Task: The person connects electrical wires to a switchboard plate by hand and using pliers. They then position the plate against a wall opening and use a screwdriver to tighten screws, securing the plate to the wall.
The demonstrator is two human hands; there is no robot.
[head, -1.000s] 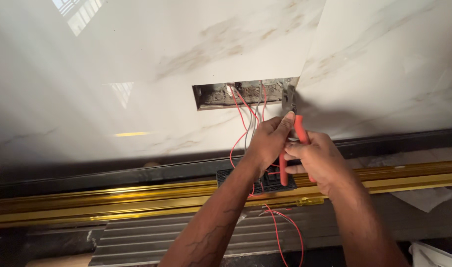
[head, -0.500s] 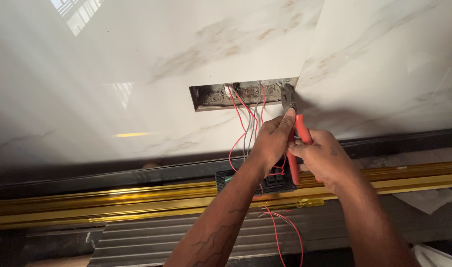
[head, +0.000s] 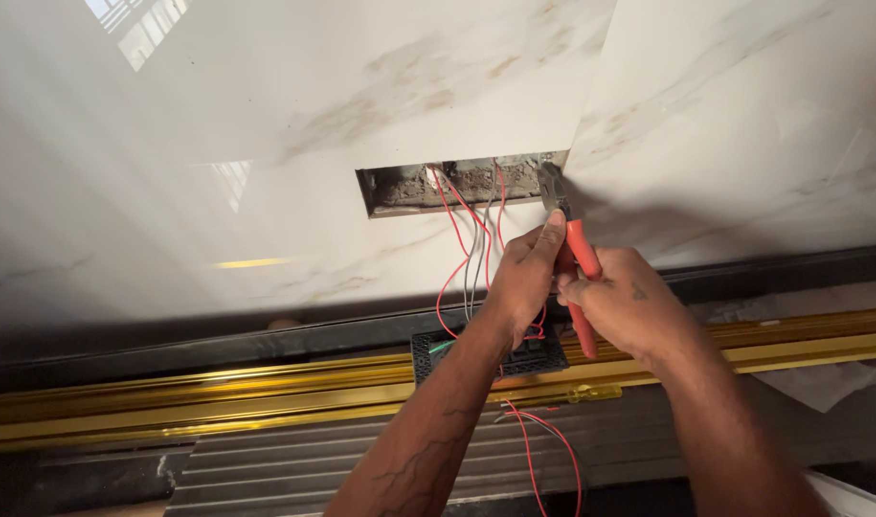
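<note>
Right hand (head: pixel 622 304) clamped on red-handled metal pliers (head: pixel 570 239); left hand (head: pixel 520 278) fingers pinching thin red and grey wires (head: pixel 469 251) at 6 o'clock below rectangular wall cutout (head: pixel 457 182); black switch module (head: pixel 438 352) dangling beneath.

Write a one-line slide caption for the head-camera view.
Both hands, left and right, grip red-handled pliers beside red wires hanging from a marble wall cutout.

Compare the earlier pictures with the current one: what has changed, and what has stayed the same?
Little moved. The left hand slid slightly up the red-handled pliers. The right hand keeps gripping the handles, pliers' tip at the wall opening, red wires hanging.
</note>
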